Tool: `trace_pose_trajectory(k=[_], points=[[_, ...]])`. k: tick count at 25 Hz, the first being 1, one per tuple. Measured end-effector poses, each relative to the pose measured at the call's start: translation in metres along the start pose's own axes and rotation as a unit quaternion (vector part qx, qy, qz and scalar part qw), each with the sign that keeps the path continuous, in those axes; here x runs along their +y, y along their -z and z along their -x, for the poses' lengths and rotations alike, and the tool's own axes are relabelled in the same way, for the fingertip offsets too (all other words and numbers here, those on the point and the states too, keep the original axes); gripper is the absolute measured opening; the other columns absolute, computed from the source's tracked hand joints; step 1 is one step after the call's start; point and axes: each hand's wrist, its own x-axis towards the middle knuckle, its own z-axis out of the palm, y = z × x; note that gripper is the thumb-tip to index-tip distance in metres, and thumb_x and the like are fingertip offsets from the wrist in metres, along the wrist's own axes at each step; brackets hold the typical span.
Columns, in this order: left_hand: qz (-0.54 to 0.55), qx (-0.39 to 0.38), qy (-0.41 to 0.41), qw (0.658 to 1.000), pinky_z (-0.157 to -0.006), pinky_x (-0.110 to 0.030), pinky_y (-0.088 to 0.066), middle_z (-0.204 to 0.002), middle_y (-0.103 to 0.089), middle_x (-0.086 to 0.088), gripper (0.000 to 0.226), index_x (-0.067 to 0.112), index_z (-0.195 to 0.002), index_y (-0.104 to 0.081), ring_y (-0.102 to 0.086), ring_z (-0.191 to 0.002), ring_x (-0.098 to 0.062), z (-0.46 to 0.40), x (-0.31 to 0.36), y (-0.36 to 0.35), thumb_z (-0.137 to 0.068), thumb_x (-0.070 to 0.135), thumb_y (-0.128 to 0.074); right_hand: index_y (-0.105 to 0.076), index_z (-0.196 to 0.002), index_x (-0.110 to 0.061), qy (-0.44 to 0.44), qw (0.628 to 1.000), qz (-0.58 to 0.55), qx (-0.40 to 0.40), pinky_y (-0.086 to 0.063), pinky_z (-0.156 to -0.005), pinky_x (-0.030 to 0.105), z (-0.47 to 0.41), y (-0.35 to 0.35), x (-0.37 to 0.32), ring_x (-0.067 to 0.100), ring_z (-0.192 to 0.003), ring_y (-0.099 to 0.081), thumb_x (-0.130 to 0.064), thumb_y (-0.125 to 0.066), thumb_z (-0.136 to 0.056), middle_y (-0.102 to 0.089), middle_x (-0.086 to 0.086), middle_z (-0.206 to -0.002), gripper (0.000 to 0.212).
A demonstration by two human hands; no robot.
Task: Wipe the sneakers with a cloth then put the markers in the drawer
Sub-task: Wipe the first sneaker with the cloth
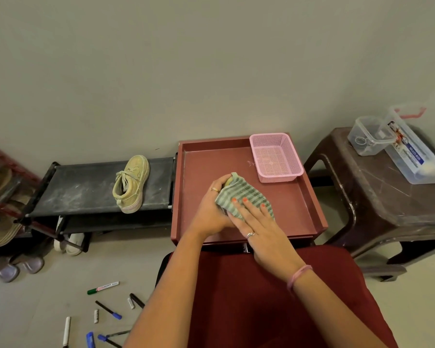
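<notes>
Head: right hand [258,228] fingers [239,207] flat, pressing cloth [246,194].

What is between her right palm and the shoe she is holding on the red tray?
In the head view, a green striped cloth lies between the right hand and the sneaker, which the left hand holds.

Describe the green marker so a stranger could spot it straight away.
Start at the black shoe rack by the wall, then look down to the floor in front, where pens lie scattered. The green marker lies nearest the rack, the only one with a white barrel and green cap.
</notes>
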Motion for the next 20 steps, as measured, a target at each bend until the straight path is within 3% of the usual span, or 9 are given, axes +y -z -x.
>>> trace_pose_trajectory(k=[2,4,6,8,11,13,15,18,20], points=[[0.014,0.007,0.021,1.0,-0.104,-0.029,-0.045,-0.138,-0.049,0.002,0.102,0.024,-0.139,-0.038,-0.052,-0.125,-0.009,0.0,0.004,-0.002,-0.052,0.016,-0.089,-0.019,-0.149,-0.025,-0.027,0.999,-0.027,-0.004,-0.012,-0.119,0.038,-0.008,0.007,0.006,0.016,-0.145,-0.009,0.007,-0.037,-0.074,-0.019,0.0,-0.156,0.084],[0.021,0.012,0.029,0.999,-0.104,-0.032,-0.045,-0.136,-0.049,0.004,0.1,0.031,-0.136,-0.036,-0.052,-0.124,-0.008,0.0,0.008,-0.007,-0.051,0.017,-0.088,-0.015,-0.15,-0.032,-0.121,0.986,-0.11,-0.023,-0.017,-0.119,0.037,-0.022,0.016,0.014,0.012,-0.145,-0.008,0.013,-0.042,-0.077,-0.015,-0.003,-0.157,0.089],[0.016,0.02,0.027,0.999,-0.102,-0.028,-0.045,-0.133,-0.05,0.006,0.098,0.032,-0.133,-0.037,-0.052,-0.121,-0.004,-0.001,0.012,-0.012,-0.05,0.02,-0.088,-0.013,-0.15,-0.033,-0.167,0.973,-0.147,-0.054,-0.016,-0.119,0.034,-0.034,0.022,0.019,0.013,-0.146,-0.008,0.011,-0.043,-0.082,-0.011,-0.003,-0.159,0.086],[0.023,0.024,0.027,0.999,-0.101,-0.028,-0.046,-0.129,-0.056,0.005,0.09,0.025,-0.129,-0.045,-0.055,-0.118,-0.003,-0.003,0.013,-0.012,-0.05,0.021,-0.087,-0.02,-0.15,-0.026,-0.12,0.987,-0.076,-0.071,-0.013,-0.12,0.036,-0.04,0.025,0.013,0.017,-0.146,-0.011,0.008,-0.042,-0.083,-0.015,-0.001,-0.158,0.078],[0.049,0.026,0.034,0.998,-0.101,-0.024,-0.046,-0.133,-0.058,0.0,0.094,0.018,-0.139,-0.043,-0.057,-0.121,-0.007,-0.004,0.004,-0.01,-0.058,0.008,-0.089,-0.052,-0.134,-0.014,0.04,0.994,0.101,-0.031,-0.023,-0.114,0.043,-0.028,0.023,0.005,0.025,-0.135,-0.04,-0.009,-0.032,-0.084,-0.047,0.007,-0.142,0.054],[0.067,0.028,0.042,0.996,-0.099,-0.022,-0.046,-0.136,-0.056,-0.002,0.098,0.024,-0.142,-0.037,-0.058,-0.121,-0.008,0.001,0.003,-0.009,-0.061,0.002,-0.088,-0.052,-0.133,-0.013,0.09,0.988,0.121,-0.025,-0.025,-0.109,0.043,-0.013,0.023,0.01,0.024,-0.134,-0.042,-0.01,-0.029,-0.086,-0.049,0.007,-0.14,0.053],[0.068,0.021,0.032,0.997,-0.1,-0.027,-0.047,-0.136,-0.055,-0.002,0.102,0.021,-0.143,-0.036,-0.057,-0.122,-0.011,0.005,0.002,-0.009,-0.058,0.002,-0.089,-0.042,-0.141,-0.016,0.099,0.991,0.083,-0.023,-0.023,-0.111,0.042,0.002,0.025,0.019,0.02,-0.139,-0.033,-0.005,-0.028,-0.084,-0.041,0.004,-0.147,0.059],[0.07,0.006,0.034,0.997,-0.098,-0.026,-0.048,-0.133,-0.056,0.001,0.102,0.018,-0.143,-0.037,-0.057,-0.121,-0.009,0.004,0.006,-0.008,-0.055,0.003,-0.086,-0.025,-0.148,-0.028,-0.007,0.997,-0.063,-0.054,-0.02,-0.117,0.038,0.005,0.024,0.029,0.013,-0.145,-0.016,0.006,-0.031,-0.078,-0.025,-0.001,-0.155,0.078],[0.066,-0.006,0.037,0.997,-0.101,-0.028,-0.047,-0.134,-0.054,0.004,0.104,0.021,-0.143,-0.038,-0.055,-0.122,-0.007,0.004,0.01,-0.014,-0.052,0.008,-0.086,-0.022,-0.148,-0.032,-0.108,0.981,-0.156,-0.049,-0.021,-0.118,0.038,-0.01,0.021,0.034,0.011,-0.145,-0.015,0.012,-0.036,-0.079,-0.02,-0.004,-0.157,0.083]])
